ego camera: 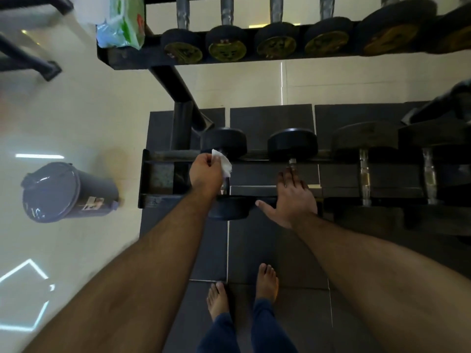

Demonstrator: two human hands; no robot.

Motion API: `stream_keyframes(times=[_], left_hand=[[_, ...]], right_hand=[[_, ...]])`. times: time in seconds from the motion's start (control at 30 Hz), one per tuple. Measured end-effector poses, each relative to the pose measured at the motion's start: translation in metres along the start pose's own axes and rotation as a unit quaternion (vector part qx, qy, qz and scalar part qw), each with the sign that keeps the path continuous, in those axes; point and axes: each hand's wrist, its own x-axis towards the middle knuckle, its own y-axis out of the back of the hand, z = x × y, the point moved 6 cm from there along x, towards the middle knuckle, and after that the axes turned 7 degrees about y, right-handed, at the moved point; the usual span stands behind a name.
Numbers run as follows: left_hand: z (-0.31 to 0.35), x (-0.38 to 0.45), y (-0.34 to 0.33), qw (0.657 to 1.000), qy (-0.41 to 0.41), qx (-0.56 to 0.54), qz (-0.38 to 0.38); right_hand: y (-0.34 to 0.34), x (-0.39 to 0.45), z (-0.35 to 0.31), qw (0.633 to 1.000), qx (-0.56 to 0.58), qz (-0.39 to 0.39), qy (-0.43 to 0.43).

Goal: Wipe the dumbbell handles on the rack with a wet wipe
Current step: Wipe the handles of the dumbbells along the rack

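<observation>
On the lower tier of the black dumbbell rack (158,197), my left hand (205,173) grips a white wet wipe (223,161) over the handle of the leftmost dumbbell (225,141); the handle is mostly hidden under the hand and wipe. My right hand (293,197) lies flat with straight fingers on the second dumbbell (293,143), covering its handle, thumb spread to the left. Two more dumbbells with metal handles (364,174) lie to the right. An upper tier carries a row of several dumbbells (226,39).
A green-and-white wipe pack (122,21) sits at the left end of the upper shelf. A grey lidded bin (58,192) stands on the pale floor to the left. Dark floor mats (270,118) lie under the rack. My bare feet (242,294) stand in front.
</observation>
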Motion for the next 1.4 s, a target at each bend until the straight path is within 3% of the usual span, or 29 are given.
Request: stream_keyframes(times=[0.3,0.53,0.73,0.83,0.9,0.97,1.07,1.1,1.17,1.27,1.3,1.37,1.4], left_hand=[[-0.03,0.011,0.007,0.998,0.014,-0.017,0.052],[-0.049,0.007,0.015,0.993,0.018,-0.017,0.114],[-0.03,0.026,-0.004,0.997,0.014,0.04,0.057],[-0.018,0.025,-0.021,0.988,-0.023,0.15,0.014],[-0.013,0.021,-0.022,0.951,-0.1,0.292,0.006],[-0.005,0.013,-0.022,0.883,-0.204,0.423,-0.021],[-0.008,-0.003,-0.035,0.724,-0.349,0.582,-0.127],[-0.009,-0.008,-0.037,0.685,-0.377,0.603,-0.159],[-0.004,-0.011,-0.036,0.676,-0.421,0.581,-0.166],[0.013,0.016,-0.035,0.711,-0.444,0.531,-0.126],[0.016,0.022,-0.039,0.702,-0.452,0.537,-0.121],[-0.013,0.027,-0.055,0.642,-0.463,0.594,-0.143],[-0.015,0.028,-0.056,0.63,-0.469,0.601,-0.146]], right_hand=[[-0.007,-0.004,0.0,0.997,0.016,0.069,-0.016],[-0.009,-0.009,-0.002,0.997,0.014,0.078,-0.022],[-0.009,-0.008,-0.003,0.997,0.015,0.076,-0.018],[-0.009,-0.007,-0.005,0.998,0.013,0.055,-0.018],[-0.009,-0.006,-0.004,0.998,0.019,0.051,-0.016],[-0.006,-0.004,-0.002,0.998,0.027,0.049,-0.015],[-0.002,-0.002,0.0,0.999,0.027,0.035,-0.014],[-0.002,-0.002,-0.001,0.999,0.027,0.032,-0.013],[-0.002,-0.001,-0.004,0.999,0.026,0.027,-0.013],[-0.004,0.001,-0.008,0.999,0.025,0.022,-0.018],[-0.004,0.002,-0.008,0.999,0.023,0.023,-0.022],[-0.004,0.002,-0.007,0.999,0.023,0.024,-0.026],[-0.003,0.002,-0.006,0.999,0.023,0.026,-0.027]])
